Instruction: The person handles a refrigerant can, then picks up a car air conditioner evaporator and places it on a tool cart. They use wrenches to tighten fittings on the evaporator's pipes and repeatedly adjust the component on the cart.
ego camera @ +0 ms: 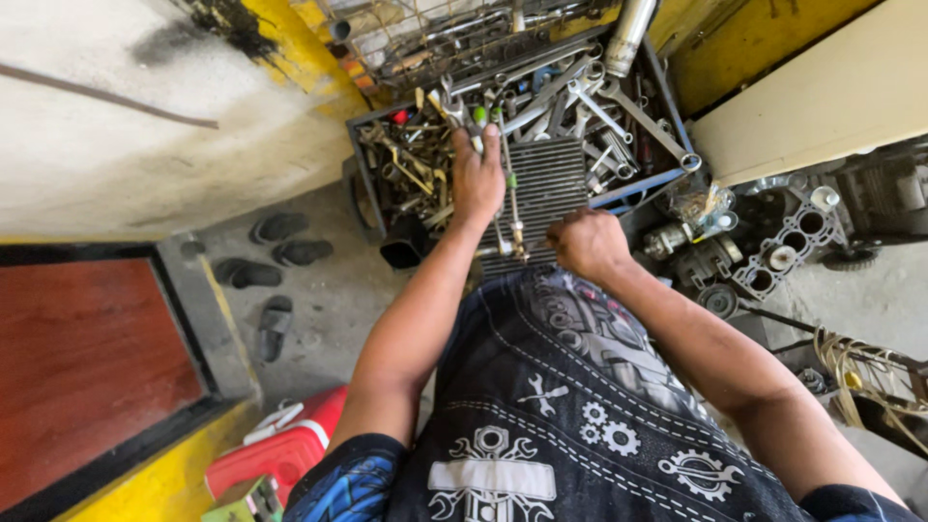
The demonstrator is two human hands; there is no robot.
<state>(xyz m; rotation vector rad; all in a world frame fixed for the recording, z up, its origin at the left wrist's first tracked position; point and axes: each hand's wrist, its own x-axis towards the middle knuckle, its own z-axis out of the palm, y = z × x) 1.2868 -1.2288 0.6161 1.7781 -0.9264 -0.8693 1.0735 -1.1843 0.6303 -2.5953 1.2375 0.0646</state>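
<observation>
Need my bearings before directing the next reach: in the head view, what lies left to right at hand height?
Sandals → left hand reaching into the tool tray → ribbed grille → right hand, fisted → engine block.

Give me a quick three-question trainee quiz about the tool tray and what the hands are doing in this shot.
1. True or false: the left hand reaches into the tool tray.
2. Which lies on the floor left of the tray? A) sandals B) a tyre C) a bucket
3. Fill in: the right hand is closed in a ____ at the near edge of the ribbed grey panel.

Key: 1 true. 2 A, the sandals. 3 fist.
</observation>
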